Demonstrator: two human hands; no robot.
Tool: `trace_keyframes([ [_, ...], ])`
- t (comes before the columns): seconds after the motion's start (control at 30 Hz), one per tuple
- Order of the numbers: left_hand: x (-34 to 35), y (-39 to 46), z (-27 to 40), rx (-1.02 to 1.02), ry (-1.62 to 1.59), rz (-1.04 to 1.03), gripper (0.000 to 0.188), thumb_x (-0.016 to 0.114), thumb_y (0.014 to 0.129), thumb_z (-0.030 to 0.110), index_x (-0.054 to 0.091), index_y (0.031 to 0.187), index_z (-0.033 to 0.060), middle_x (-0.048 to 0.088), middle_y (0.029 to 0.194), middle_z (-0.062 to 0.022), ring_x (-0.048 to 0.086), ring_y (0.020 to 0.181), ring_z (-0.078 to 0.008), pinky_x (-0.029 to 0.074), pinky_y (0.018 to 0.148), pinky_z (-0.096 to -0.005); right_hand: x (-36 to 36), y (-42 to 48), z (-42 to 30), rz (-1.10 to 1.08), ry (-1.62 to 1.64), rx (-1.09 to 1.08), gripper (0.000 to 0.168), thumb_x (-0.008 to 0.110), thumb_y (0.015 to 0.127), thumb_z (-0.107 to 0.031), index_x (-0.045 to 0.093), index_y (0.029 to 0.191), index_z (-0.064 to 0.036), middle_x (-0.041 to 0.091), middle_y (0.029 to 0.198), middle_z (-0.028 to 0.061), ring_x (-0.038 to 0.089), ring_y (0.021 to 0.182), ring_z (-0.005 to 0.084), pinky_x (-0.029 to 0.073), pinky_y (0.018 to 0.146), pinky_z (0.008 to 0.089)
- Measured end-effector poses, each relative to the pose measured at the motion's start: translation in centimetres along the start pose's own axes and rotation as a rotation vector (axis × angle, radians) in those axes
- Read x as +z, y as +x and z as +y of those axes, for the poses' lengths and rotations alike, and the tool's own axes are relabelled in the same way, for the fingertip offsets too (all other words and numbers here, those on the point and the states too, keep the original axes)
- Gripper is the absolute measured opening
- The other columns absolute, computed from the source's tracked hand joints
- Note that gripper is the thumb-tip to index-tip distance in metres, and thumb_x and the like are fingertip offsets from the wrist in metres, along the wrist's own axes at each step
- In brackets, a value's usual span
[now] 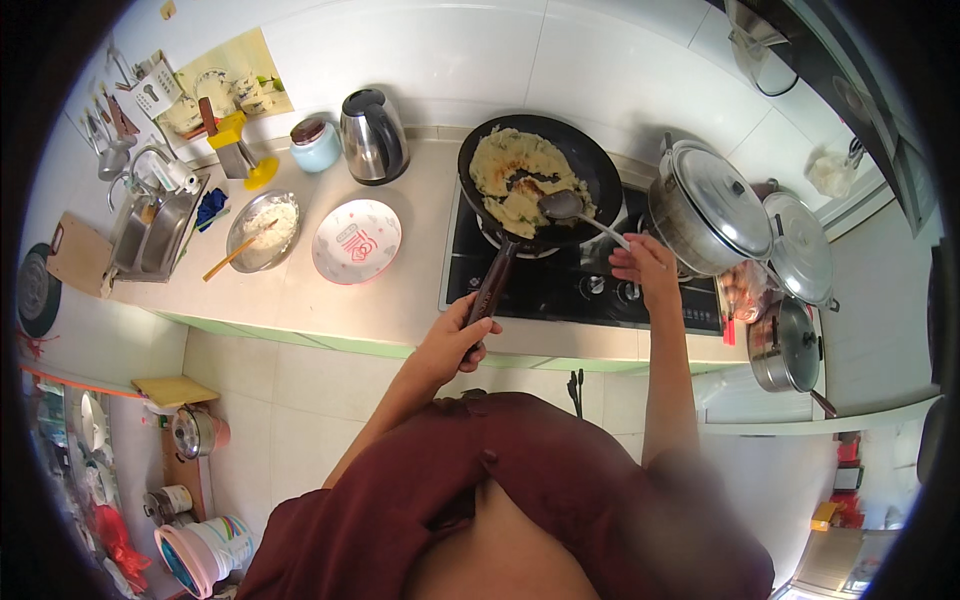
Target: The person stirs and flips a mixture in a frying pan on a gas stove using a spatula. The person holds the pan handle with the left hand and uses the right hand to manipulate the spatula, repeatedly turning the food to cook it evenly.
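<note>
My left hand grips the dark brown handle of a black frying pan, which rests on the left burner of a black glass gas hob. A pale, partly browned pancake with green flecks lies in the pan, torn and folded. With my right hand I hold the pale handle of a metal spoon-shaped turner; its head rests on the pancake. Left of the hob, a white patterned plate stands on the counter beside a metal bowl holding pale batter or flour and wooden chopsticks.
Large lidded metal pots stand right of the pan, near a lidded saucepan. An electric kettle and a blue jar stand by the wall. At the far left are a steel sink and a cutting board.
</note>
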State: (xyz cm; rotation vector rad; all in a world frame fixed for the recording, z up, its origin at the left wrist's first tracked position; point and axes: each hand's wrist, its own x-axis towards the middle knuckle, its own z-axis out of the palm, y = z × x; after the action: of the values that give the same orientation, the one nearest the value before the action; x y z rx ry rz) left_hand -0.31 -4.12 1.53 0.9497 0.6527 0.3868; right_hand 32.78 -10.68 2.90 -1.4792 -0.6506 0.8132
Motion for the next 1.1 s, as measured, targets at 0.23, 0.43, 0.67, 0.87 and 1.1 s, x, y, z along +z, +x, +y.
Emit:
trace_keyframes([
  [0.23,-0.1,0.1,-0.4,0.011,-0.014,-0.025,0.052,0.048,0.093,0.01,0.03,0.141,0.0112,0.054,0.099,-0.0082,0.041,0.053,-0.0077,0.029,0.042,-0.0194,2.0,1.7,-1.7,-0.01,0.102,-0.03,0.031,0.053,0.093,-0.022,0.058,0.11,0.003,0.063,0.086,0.0146,0.067,0.072,0.0229,0.056,0.061,0.0299],
  [0.43,0.1,-0.1,-0.3,0.004,-0.032,-0.029,0.052,0.049,0.092,0.01,0.03,0.141,0.0113,0.054,0.099,-0.0081,0.04,0.053,-0.0076,0.029,0.041,-0.0193,2.3,2.4,0.2,-0.073,-0.111,0.009,0.03,0.051,0.092,-0.021,0.059,0.113,-0.001,0.064,0.084,0.0116,0.066,0.069,0.0186,0.055,0.056,0.0274],
  [0.67,0.0,0.1,-0.4,0.002,-0.019,-0.02,0.051,0.05,0.093,0.011,0.031,0.14,0.0108,0.053,0.099,-0.0078,0.04,0.054,-0.0077,0.029,0.042,-0.0191,2.6,2.2,0.5,-0.028,0.078,-0.018,0.03,0.054,0.092,-0.021,0.059,0.109,0.002,0.064,0.084,0.0138,0.066,0.071,0.0213,0.056,0.058,0.0295],
  [0.87,-0.2,0.1,-0.5,0.021,-0.019,-0.036,0.051,0.051,0.093,0.014,0.029,0.139,0.0085,0.054,0.099,-0.0085,0.042,0.055,-0.0076,0.031,0.042,-0.0194,0.0,4.0,-2.4,0.006,0.047,-0.112,0.029,0.057,0.091,-0.022,0.06,0.105,0.003,0.064,0.084,0.0135,0.066,0.073,0.0209,0.056,0.061,0.03],
  [1.1,0.1,-0.3,-0.4,0.027,-0.04,0.01,0.048,0.049,0.093,0.012,0.034,0.138,0.0077,0.055,0.099,-0.0086,0.039,0.054,-0.0076,0.03,0.042,-0.0186,-2.5,2.7,-0.5,-0.005,-0.172,-0.061,0.028,0.053,0.091,-0.019,0.059,0.109,0.001,0.064,0.084,0.0095,0.065,0.073,0.017,0.055,0.058,0.028],
])
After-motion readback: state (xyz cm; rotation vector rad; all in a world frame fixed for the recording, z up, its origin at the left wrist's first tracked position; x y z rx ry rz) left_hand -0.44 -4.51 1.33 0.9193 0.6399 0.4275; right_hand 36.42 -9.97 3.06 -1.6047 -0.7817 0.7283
